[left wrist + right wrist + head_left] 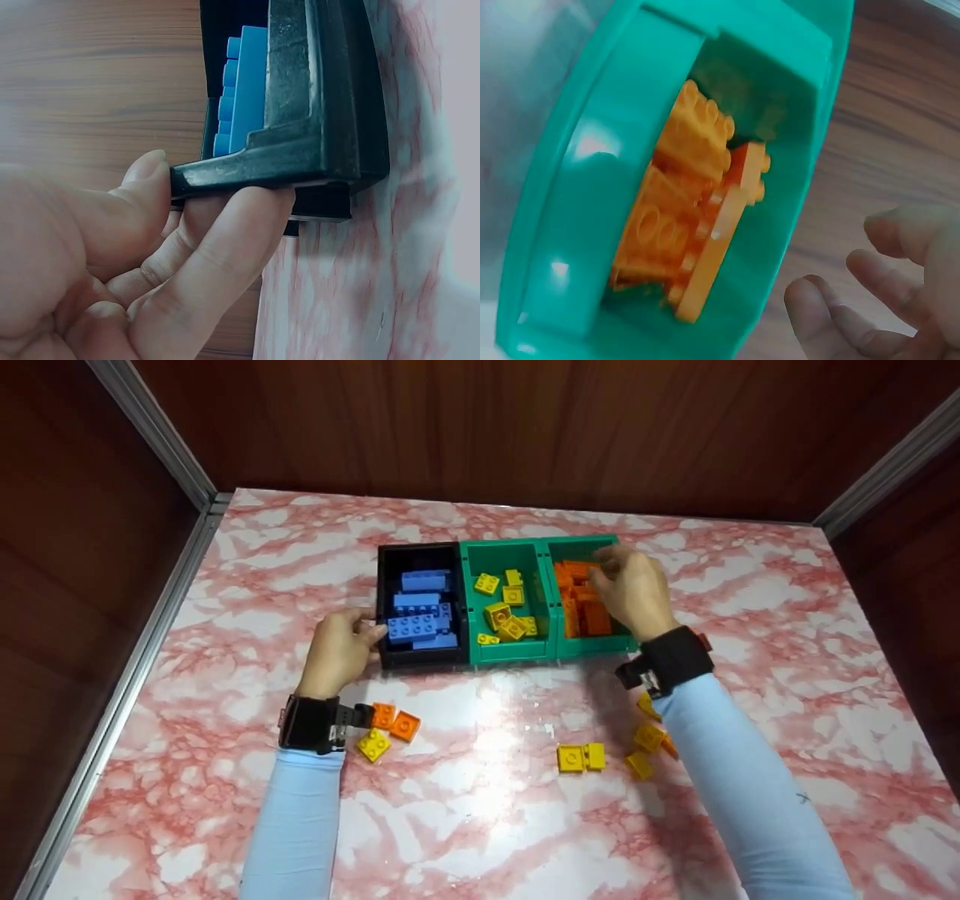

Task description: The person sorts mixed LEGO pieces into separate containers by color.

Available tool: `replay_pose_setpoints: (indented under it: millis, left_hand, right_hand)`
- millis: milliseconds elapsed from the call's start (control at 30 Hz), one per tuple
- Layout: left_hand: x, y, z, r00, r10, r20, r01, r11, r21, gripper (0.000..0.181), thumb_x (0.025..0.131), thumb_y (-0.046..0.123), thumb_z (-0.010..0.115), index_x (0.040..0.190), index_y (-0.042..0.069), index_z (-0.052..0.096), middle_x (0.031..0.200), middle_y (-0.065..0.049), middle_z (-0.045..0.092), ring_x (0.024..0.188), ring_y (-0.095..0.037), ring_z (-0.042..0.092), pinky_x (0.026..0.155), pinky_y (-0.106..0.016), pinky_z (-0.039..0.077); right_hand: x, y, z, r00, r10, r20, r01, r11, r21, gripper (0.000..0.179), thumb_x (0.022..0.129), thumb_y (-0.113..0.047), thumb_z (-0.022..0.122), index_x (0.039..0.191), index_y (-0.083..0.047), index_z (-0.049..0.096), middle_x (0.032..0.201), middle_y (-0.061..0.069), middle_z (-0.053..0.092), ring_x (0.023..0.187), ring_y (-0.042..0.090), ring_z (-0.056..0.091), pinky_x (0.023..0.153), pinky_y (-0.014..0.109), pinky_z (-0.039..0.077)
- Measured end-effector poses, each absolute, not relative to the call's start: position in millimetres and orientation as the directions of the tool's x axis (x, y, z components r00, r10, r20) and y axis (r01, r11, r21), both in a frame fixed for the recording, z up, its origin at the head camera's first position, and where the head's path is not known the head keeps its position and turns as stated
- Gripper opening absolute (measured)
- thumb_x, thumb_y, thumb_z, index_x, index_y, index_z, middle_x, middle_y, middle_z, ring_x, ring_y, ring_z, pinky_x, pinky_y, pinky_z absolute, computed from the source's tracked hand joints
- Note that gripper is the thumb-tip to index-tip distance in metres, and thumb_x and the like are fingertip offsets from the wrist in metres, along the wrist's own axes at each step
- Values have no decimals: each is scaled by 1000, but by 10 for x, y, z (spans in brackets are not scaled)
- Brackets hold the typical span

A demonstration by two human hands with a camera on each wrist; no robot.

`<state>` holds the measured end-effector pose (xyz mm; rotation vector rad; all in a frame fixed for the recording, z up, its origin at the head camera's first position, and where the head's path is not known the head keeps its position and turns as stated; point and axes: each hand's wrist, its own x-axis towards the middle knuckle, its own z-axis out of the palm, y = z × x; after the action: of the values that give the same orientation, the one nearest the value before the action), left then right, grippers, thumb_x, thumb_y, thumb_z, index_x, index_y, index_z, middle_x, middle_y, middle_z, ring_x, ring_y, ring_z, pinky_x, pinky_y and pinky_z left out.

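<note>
My left hand grips the left side of a black bin. In the left wrist view, its thumb lies at the rim and the fingers press the outer side. Blue toy bricks fill the black bin. Over the right edge of the right green bin hovers my right hand, fingers loosely bent. The right wrist view shows nothing held between those fingers, apart from the orange bricks inside that bin. Yellow bricks lie in the middle green bin.
Two orange bricks and a yellow brick lie beside my left wrist. Near the front are two yellow bricks. Several more yellow bricks and an orange piece sit by my right forearm. Dark wood panels enclose the marbled table.
</note>
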<state>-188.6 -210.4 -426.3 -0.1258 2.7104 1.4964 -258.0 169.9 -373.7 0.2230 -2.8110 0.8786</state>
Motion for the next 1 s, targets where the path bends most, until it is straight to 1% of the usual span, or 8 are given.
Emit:
replay_pose_setpoints:
  millis: [67, 200, 400, 500, 633, 700, 867, 1000]
  left_hand:
    - [-1893, -2084, -4258, -996, -46, -78, -91, 531, 843, 37, 100, 17, 61, 133, 1, 59, 93, -13, 63, 74, -31, 69, 52, -32, 55]
    - [-1903, -2052, -4269, -995, -40, -93, -100, 536, 838, 37, 100, 18, 61, 134, 1, 59, 95, -13, 63, 75, -30, 69, 53, -32, 55]
    - [-1895, -2079, -4282, -992, -43, -117, -122, 527, 841, 38, 101, 18, 60, 135, 2, 58, 98, -14, 62, 76, -31, 69, 60, -41, 58]
    - [-1889, -2096, -4275, -994, -42, -101, -108, 533, 839, 37, 101, 17, 60, 134, 1, 58, 97, -14, 63, 76, -31, 69, 59, -38, 58]
    - [-1893, -2109, -4264, -994, -52, -95, -108, 542, 834, 37, 101, 17, 60, 134, 0, 58, 98, -14, 64, 76, -31, 69, 58, -34, 58]
    - [-1897, -2102, -4262, -993, -57, -101, -116, 542, 832, 37, 101, 17, 60, 134, 0, 58, 98, -14, 64, 76, -31, 69, 58, -35, 58]
    - [-1905, -2084, -4256, -993, -48, -107, -116, 532, 839, 38, 101, 18, 60, 135, 1, 58, 98, -14, 63, 76, -32, 69, 60, -41, 58]
    - [-1884, -2115, -4247, -992, -48, -115, -123, 533, 837, 39, 101, 19, 60, 136, 1, 57, 98, -14, 62, 76, -31, 69, 60, -41, 59]
  right_hand:
    - [-2522, 1819, -3722, -970, -69, 233, -191, 810, -555, 27, 98, -15, 62, 120, 0, 67, 108, 23, 68, 85, 36, 66, 72, 49, 54]
    - [-2351, 2125, -3676, -973, -51, 225, -172, 809, -562, 26, 97, -13, 62, 119, -1, 68, 106, 23, 69, 90, 37, 66, 76, 51, 54]
    - [-1982, 2672, -3678, -984, -120, 130, -170, 847, -503, 28, 98, -14, 61, 122, 0, 67, 109, 23, 67, 96, 38, 62, 80, 54, 51]
    - [-1800, 2952, -3755, -988, -142, 66, -157, 868, -471, 29, 99, -16, 62, 123, 0, 65, 113, 24, 65, 98, 40, 61, 80, 56, 50]
    - [-1614, 3251, -3899, -978, -203, 39, -200, 880, -431, 31, 98, -15, 64, 124, 1, 64, 118, 26, 63, 96, 43, 61, 77, 59, 50]
    - [-1537, 3350, -3986, -974, -225, 39, -220, 881, -420, 32, 98, -15, 64, 125, 2, 64, 120, 26, 63, 98, 43, 62, 78, 61, 50]
    - [-1461, 3454, -4169, -973, -228, 36, -221, 871, -438, 34, 99, -15, 62, 130, -1, 62, 126, 23, 60, 108, 41, 59, 85, 62, 50]
    - [-1602, 3442, -4201, -982, -187, -7, -162, 867, -472, 39, 101, -21, 60, 136, -4, 58, 133, 22, 55, 115, 42, 55, 90, 61, 49]
